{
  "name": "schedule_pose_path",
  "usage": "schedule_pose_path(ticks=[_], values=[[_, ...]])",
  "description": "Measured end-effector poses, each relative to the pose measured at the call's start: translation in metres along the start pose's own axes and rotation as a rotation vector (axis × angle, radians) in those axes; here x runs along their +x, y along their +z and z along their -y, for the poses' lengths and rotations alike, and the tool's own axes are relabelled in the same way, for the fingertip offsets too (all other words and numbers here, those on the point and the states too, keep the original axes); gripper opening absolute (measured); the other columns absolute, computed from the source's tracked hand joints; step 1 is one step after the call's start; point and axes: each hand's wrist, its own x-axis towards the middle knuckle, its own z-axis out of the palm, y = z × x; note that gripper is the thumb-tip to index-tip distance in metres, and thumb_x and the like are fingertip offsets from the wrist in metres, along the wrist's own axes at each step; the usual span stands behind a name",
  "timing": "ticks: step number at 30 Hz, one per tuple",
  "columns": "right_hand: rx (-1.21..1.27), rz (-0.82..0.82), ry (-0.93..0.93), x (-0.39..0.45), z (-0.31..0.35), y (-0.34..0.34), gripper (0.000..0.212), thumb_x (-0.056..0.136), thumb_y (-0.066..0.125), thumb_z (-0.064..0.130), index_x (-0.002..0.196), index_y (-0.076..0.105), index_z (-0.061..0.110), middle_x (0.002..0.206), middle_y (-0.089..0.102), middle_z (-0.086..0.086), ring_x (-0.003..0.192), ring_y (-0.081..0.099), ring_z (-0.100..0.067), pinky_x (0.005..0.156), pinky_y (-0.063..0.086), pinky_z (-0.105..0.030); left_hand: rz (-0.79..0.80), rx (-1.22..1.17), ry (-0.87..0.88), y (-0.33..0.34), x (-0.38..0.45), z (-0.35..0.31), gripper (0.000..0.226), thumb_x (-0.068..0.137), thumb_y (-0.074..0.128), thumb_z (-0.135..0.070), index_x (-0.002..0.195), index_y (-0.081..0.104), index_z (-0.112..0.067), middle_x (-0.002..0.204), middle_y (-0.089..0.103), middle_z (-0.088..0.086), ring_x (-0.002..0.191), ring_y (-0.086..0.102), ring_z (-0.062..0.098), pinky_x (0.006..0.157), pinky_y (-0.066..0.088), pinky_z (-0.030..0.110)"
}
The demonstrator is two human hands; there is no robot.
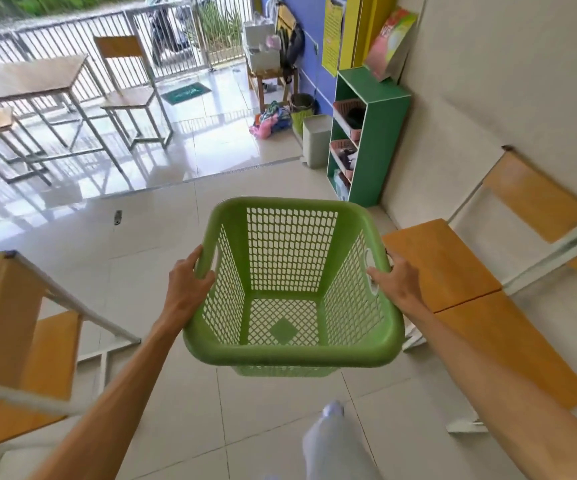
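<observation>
The person's left hand is gripping the left rim of a green basket, and the right hand is gripping the opposite rim, so the basket is hanging between the two sets of fingers, clear of the tiled floor. The left fingers are curling round the outer edge of the rim, close together, while the thumb is pressing down on top of it toward the inside. On the other side the right thumb is lying along the rim beside the handle cut-out, and the remaining right fingers are wrapping over the outer edge, where their tips are passing out of sight. The basket's open mouth is facing up and slightly toward the wearer, its latticed walls and bottom showing between the hands, and its far rim is reaching well beyond the fingertips. Just outside the right knuckles a wooden bench is standing against the wall; well beyond the fingertips on that side a green shelf unit is holding small pink baskets. Outside the left wrist a wooden desk is standing, and below the basket a pale-clothed leg is showing.
</observation>
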Motion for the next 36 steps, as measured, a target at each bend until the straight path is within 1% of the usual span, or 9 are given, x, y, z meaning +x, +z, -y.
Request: schedule_pose_path(ticks=[5, 7, 11, 15, 19, 23, 28, 33, 36], values=[[-0.027, -0.046, -0.001, 0.107, -0.003, -0.012, 0.042, 0.085, 0.070, 0.030, 0.124, 0.064, 0.015, 0.091, 0.070, 0.002, 0.066, 0.059, -0.012, 0.049, 0.033, -0.006, 0.030, 0.039, 0.040, 0.056, 0.115, -0.034, 0.062, 0.090, 0.068, -0.018, 0.146, 0.043, -0.019, 0.120, 0.063, 0.015, 0.096, 0.068, 0.028, 0.078, 0.061, 0.043], [-0.026, -0.051, -0.007, 0.152, 0.000, -0.021, 0.047, 0.087, 0.069, 0.031, 0.130, 0.059, 0.016, 0.091, 0.068, 0.003, 0.061, 0.059, -0.005, 0.045, 0.039, -0.005, 0.061, 0.058, 0.029, 0.076, 0.160, -0.047, 0.064, 0.089, 0.069, -0.019, 0.146, 0.040, -0.020, 0.121, 0.062, 0.016, 0.095, 0.068, 0.028, 0.078, 0.061, 0.044], [-0.014, -0.056, 0.003, 0.245, 0.002, -0.042, 0.052, 0.089, 0.062, 0.042, 0.135, 0.053, 0.020, 0.102, 0.073, -0.003, 0.072, 0.070, -0.018, 0.063, 0.061, -0.033, 0.063, 0.062, 0.017, 0.114, 0.243, -0.078, 0.066, 0.088, 0.070, -0.020, 0.146, 0.039, -0.021, 0.119, 0.064, 0.018, 0.089, 0.069, 0.030, 0.074, 0.062, 0.049], [-0.031, -0.076, 0.039, 0.321, 0.012, -0.063, 0.048, 0.091, 0.052, 0.057, 0.120, 0.058, 0.020, 0.077, 0.067, 0.007, 0.058, 0.064, -0.009, 0.046, 0.047, -0.022, 0.048, 0.093, 0.087, 0.147, 0.320, -0.116, 0.064, 0.085, 0.072, -0.015, 0.143, 0.045, -0.011, 0.115, 0.068, 0.019, 0.084, 0.070, 0.029, 0.070, 0.062, 0.043], [-0.038, -0.106, 0.086, 0.383, 0.014, -0.069, 0.043, 0.095, 0.054, 0.046, 0.121, 0.058, 0.012, 0.071, 0.057, 0.009, 0.055, 0.055, -0.002, 0.041, 0.034, -0.017, 0.063, 0.091, 0.129, 0.172, 0.395, -0.147, 0.057, 0.089, 0.070, -0.018, 0.141, 0.048, -0.008, 0.116, 0.069, 0.019, 0.077, 0.068, 0.024, 0.070, 0.060, 0.045], [-0.055, -0.119, 0.149, 0.438, 0.011, -0.059, 0.042, 0.097, 0.052, 0.038, 0.124, 0.054, 0.005, 0.072, 0.054, 0.005, 0.051, 0.049, -0.001, 0.039, 0.032, -0.015, 0.099, 0.092, 0.177, 0.204, 0.474, -0.160, 0.053, 0.091, 0.068, -0.023, 0.139, 0.052, -0.007, 0.114, 0.070, 0.020, 0.075, 0.070, 0.027, 0.069, 0.061, 0.047], [-0.050, -0.165, 0.266, 0.503, 0.005, -0.048, 0.046, 0.097, 0.051, 0.040, 0.127, 0.053, 0.006, 0.074, 0.057, 0.003, 0.052, 0.053, -0.007, 0.040, 0.037, -0.021, 0.247, 0.135, 0.205, 0.252, 0.583, -0.171, 0.055, 0.091, 0.068, -0.023, 0.140, 0.050, -0.009, 0.114, 0.069, 0.020, 0.077, 0.070, 0.028, 0.071, 0.061, 0.046], [-0.014, -0.223, 0.419, 0.553, 0.003, -0.036, 0.048, 0.100, 0.046, 0.042, 0.128, 0.053, 0.005, 0.067, 0.051, 0.010, 0.049, 0.048, -0.003, 0.037, 0.030, -0.014, 0.502, 0.187, 0.181, 0.304, 0.689, -0.189, 0.062, 0.087, 0.066, -0.019, 0.144, 0.042, -0.019, 0.120, 0.061, 0.021, 0.082, 0.069, 0.030, 0.073, 0.061, 0.051], [0.013, -0.259, 0.513, 0.575, -0.006, -0.028, 0.048, 0.100, 0.043, 0.045, 0.124, 0.054, 0.005, 0.069, 0.053, 0.006, 0.049, 0.050, -0.008, 0.038, 0.036, -0.021, 0.635, 0.236, 0.176, 0.337, 0.743, -0.203, 0.070, 0.084, 0.068, -0.015, 0.146, 0.037, -0.023, 0.125, 0.058, 0.020, 0.086, 0.069, 0.031, 0.073, 0.061, 0.051]])
